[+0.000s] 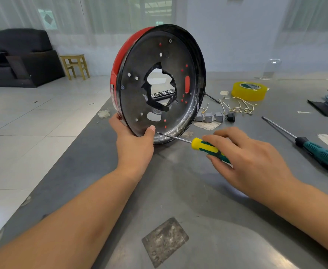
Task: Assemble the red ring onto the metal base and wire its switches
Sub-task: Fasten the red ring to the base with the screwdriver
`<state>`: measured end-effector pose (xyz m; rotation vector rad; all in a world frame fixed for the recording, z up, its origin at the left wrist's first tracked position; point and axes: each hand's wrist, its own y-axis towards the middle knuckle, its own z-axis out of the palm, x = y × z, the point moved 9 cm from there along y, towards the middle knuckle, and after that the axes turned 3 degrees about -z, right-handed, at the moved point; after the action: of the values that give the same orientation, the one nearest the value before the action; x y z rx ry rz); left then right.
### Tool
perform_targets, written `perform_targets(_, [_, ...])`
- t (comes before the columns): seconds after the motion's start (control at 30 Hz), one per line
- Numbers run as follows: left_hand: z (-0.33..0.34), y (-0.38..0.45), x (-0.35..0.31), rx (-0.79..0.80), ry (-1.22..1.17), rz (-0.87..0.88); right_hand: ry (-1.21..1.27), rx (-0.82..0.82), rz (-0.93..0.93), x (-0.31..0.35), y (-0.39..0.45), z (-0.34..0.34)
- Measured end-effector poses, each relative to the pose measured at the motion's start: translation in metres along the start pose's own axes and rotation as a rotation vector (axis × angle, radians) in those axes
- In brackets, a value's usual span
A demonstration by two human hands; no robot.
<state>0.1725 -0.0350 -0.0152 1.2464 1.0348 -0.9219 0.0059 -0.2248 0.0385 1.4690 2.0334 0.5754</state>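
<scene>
The metal base (159, 82) stands on edge on the steel table (178, 191), its underside facing the camera, with the red ring (118, 61) behind it. The left hand (134, 140) grips its lower rim. The right hand (242, 158) pinches a yellow-green screwdriver (203, 145) whose shaft points left and slightly up, the tip at the base near the left thumb.

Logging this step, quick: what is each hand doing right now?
Left hand: grips the lower rim of the upright metal base.
Right hand: holds the yellow-green screwdriver, tip at the base.

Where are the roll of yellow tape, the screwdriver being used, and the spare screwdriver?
Yellow tape roll (249, 91), head view, outer side.
Yellow-handled screwdriver (203, 146), head view, handle.
Spare green screwdriver (320, 153), head view, handle.
</scene>
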Motion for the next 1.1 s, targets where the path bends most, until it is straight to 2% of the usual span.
perform_targets(0.27, [-0.004,0.002,0.008,-0.020,-0.049,-0.098,0.204,-0.012,-0.077,0.010,0.002,-0.004])
perform_targets(0.53, [-0.002,0.002,0.010,-0.018,0.013,-0.098,0.241,-0.108,-0.302,0.041,-0.002,-0.013])
perform_targets(0.83, [-0.001,0.004,0.012,-0.008,0.040,-0.097,0.240,-0.093,-0.376,0.048,-0.003,-0.010])
perform_targets(0.93, [-0.001,0.004,0.012,-0.004,0.048,-0.094,0.302,-0.098,-0.292,0.041,-0.001,-0.010])
perform_targets(1.1, [-0.002,0.005,0.012,-0.004,0.055,-0.088,0.334,-0.135,0.053,0.020,0.003,-0.016])
